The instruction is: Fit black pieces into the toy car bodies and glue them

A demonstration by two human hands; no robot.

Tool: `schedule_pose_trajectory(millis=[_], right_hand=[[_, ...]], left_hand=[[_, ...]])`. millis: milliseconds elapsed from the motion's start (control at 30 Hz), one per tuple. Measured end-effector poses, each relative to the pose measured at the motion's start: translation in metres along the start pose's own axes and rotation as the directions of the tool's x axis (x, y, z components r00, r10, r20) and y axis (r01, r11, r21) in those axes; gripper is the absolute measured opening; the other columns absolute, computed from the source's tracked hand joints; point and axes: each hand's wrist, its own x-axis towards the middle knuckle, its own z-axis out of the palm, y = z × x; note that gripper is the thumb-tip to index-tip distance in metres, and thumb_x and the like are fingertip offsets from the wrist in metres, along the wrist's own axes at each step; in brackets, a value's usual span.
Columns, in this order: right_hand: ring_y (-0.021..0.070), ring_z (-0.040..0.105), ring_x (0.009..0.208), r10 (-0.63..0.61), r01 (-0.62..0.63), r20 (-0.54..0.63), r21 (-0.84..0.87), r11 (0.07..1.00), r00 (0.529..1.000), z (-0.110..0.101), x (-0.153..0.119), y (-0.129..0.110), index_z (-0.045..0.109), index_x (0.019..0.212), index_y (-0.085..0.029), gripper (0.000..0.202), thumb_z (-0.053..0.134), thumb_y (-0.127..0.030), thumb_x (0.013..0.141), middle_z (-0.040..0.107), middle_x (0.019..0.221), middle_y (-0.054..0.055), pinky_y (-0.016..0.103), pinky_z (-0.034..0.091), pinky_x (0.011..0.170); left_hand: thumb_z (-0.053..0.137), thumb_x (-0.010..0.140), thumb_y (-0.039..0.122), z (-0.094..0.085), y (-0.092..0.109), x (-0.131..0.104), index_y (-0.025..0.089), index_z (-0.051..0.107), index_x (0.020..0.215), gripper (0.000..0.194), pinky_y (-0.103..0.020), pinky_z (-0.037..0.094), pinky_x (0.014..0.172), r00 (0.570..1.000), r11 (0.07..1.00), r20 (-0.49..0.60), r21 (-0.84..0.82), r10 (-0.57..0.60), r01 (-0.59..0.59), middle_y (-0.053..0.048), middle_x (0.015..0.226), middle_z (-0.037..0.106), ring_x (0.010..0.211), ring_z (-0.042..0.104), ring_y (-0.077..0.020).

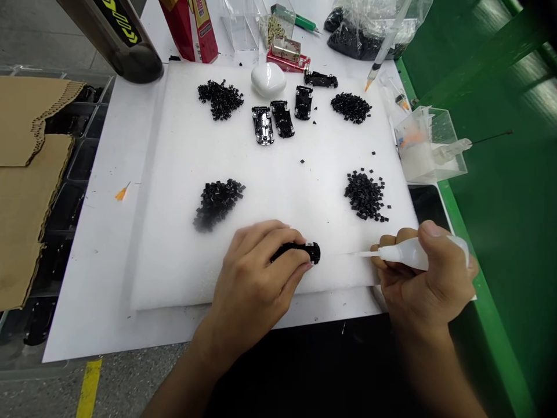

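My left hand (256, 273) grips a small black toy-car body (304, 251) against the white foam mat (174, 174) near its front edge. My right hand (424, 273) holds a white glue syringe (404, 253) whose thin tip points left at the car body, a short gap away. Several more black car bodies (281, 119) lie at the back middle of the mat. Heaps of tiny black parts sit at front left (217, 203), front right (365, 194), back left (220, 98) and back right (350, 107).
A white rounded case (268, 79) lies at the mat's back. A clear plastic box (429, 145) with another syringe stands at the right. A red carton (191, 29), clear bins and bagged black parts (361, 35) line the back. Cardboard (26, 174) covers black trays on the left.
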Motion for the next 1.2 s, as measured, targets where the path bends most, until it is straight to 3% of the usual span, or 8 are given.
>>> schedule_pose_trajectory(millis=[267,500,667,1200], right_hand=[[0.0109,0.038,0.041,-0.028,0.039,0.076,-0.145,0.989,0.997,-0.0061,-0.0048,0.0037,0.042,0.053,-0.022,0.05,0.08,-0.037,0.083,0.03,0.05,-0.006,0.026,0.034,0.034],[0.0151,0.053,0.048,-0.046,0.062,0.078,-0.219,0.974,0.996,-0.0093,-0.004,0.0066,0.051,0.055,-0.023,0.044,0.081,-0.039,0.083,0.036,0.053,-0.005,0.026,0.042,0.036],[0.0142,0.049,0.045,-0.045,0.057,0.068,-0.194,0.979,0.997,-0.0086,-0.0037,0.0065,0.049,0.054,-0.023,0.045,0.083,-0.038,0.08,0.031,0.052,-0.007,0.025,0.041,0.034],[0.0144,0.05,0.045,-0.028,0.041,0.063,-0.217,0.975,0.998,-0.0083,-0.0034,0.0068,0.052,0.055,-0.023,0.042,0.084,-0.037,0.079,0.035,0.052,-0.005,0.025,0.039,0.032]], left_hand=[[0.069,0.09,0.001,-0.002,0.0016,-0.0006,0.013,0.071,0.093,0.013,-0.04,0.054,0.084,0.997,0.996,0.015,-0.038,0.077,-0.076,-0.008,0.112,0.07,0.105,0.06,-0.0215],[0.07,0.088,-0.002,-0.0022,0.0023,-0.002,0.012,0.07,0.092,0.014,-0.039,0.055,0.082,0.996,0.996,-0.001,-0.033,0.084,-0.084,-0.008,0.11,0.07,0.102,0.061,-0.021],[0.07,0.088,-0.002,-0.002,0.0024,-0.0011,0.011,0.071,0.092,0.014,-0.039,0.055,0.082,0.996,0.995,-0.007,-0.032,0.089,-0.09,-0.009,0.109,0.071,0.102,0.061,-0.021],[0.07,0.089,0.001,-0.0002,0.0036,-0.0012,0.012,0.07,0.091,0.012,-0.037,0.055,0.081,0.996,0.995,-0.029,-0.031,0.09,-0.091,-0.008,0.109,0.071,0.1,0.062,-0.0198]])
